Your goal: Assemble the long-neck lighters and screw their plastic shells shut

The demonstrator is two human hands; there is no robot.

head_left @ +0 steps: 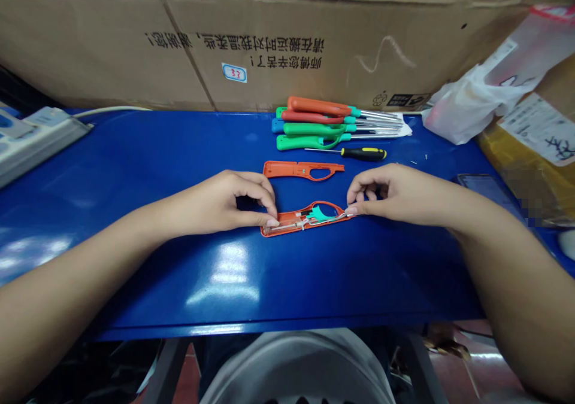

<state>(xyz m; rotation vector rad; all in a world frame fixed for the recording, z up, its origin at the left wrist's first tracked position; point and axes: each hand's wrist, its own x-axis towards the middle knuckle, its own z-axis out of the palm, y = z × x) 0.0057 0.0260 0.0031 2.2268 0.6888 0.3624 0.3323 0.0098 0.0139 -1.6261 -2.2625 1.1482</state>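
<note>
An opened orange lighter shell half lies on the blue table, with a teal trigger and thin white and metal parts inside it. My left hand pinches its left end with curled fingers. My right hand pinches its right end, fingertips closed on the tip. A second orange shell half, with nothing in it, lies just behind.
A pile of assembled orange and green long-nosed lighters lies at the back, with a black and yellow screwdriver in front of it. A power strip sits far left, a white plastic bag far right, cardboard boxes behind.
</note>
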